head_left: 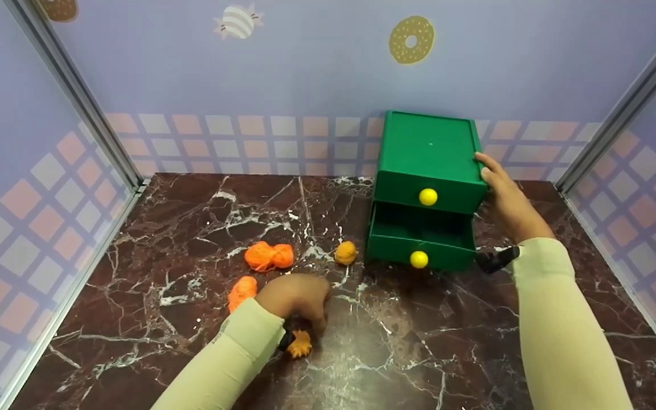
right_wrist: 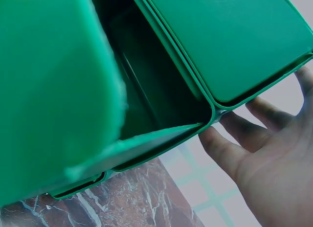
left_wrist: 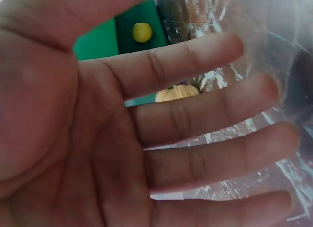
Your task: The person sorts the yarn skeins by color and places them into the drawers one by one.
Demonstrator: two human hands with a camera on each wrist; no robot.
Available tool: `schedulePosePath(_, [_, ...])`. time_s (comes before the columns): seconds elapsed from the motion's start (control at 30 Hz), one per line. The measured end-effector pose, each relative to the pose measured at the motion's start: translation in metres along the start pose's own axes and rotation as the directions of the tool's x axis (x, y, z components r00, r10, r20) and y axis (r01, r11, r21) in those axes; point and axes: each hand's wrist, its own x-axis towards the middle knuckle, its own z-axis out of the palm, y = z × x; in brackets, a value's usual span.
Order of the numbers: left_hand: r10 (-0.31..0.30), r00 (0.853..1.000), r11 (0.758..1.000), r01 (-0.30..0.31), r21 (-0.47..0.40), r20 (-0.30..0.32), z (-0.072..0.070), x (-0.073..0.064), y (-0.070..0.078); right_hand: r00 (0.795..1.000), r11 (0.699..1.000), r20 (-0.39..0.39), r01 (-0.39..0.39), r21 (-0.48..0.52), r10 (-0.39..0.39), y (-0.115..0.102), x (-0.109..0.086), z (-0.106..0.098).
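Observation:
My left hand (head_left: 299, 296) is over the table, its palm facing the wrist camera and fingers straight and spread in the left wrist view, holding nothing. Beside it lie two orange yarn bundles (head_left: 269, 256) and a small orange-yellow piece with a jagged edge (head_left: 300, 344). A small ribbed pumpkin (head_left: 345, 253), partly behind my fingers in the left wrist view, sits left of the green drawer unit (head_left: 433, 145). My right hand (head_left: 507, 199) rests against the unit's right side, fingertips at its edge. Below the closed top drawer, a pulled-out drawer (head_left: 396, 245) shows a dark interior.
Yellow round knobs (head_left: 428, 197) stick out from the drawer fronts. The dark red marble tabletop (head_left: 151, 267) meets a patterned back wall (head_left: 305, 74) behind the unit. Side walls with metal corner strips (head_left: 77, 85) stand at left and right.

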Motion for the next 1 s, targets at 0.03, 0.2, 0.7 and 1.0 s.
schedulePosePath(0.03, [-0.02, 1.0, 1.0, 0.021, -0.016, 0.017, 0.002, -0.002, 0.0, 1.0, 1.0, 0.002, -0.002, 0.001, 0.002, 0.0, 0.0, 0.0])
schedulePosePath(0.2, [-0.064, 0.996, 0.998, 0.065, 0.0, 0.055, 0.012, -0.008, -0.002, 1.0, 1.0, 0.004, -0.003, 0.007, 0.003, 0.001, 0.0, 0.002])
schedulePosePath(0.7, [-0.012, 0.997, 0.994, 0.004, 0.114, 0.071, 0.024, -0.007, -0.003, 1.0, 1.0, 0.0, 0.01, 0.006, -0.01, 0.001, -0.001, 0.001])
schedulePosePath(1.0, [0.082, 0.997, 0.994, -0.081, 0.077, -0.013, 0.023, -0.004, -0.006, 1.0, 1.0, 0.0, -0.001, 0.001, 0.001, 0.0, -0.001, 0.001])
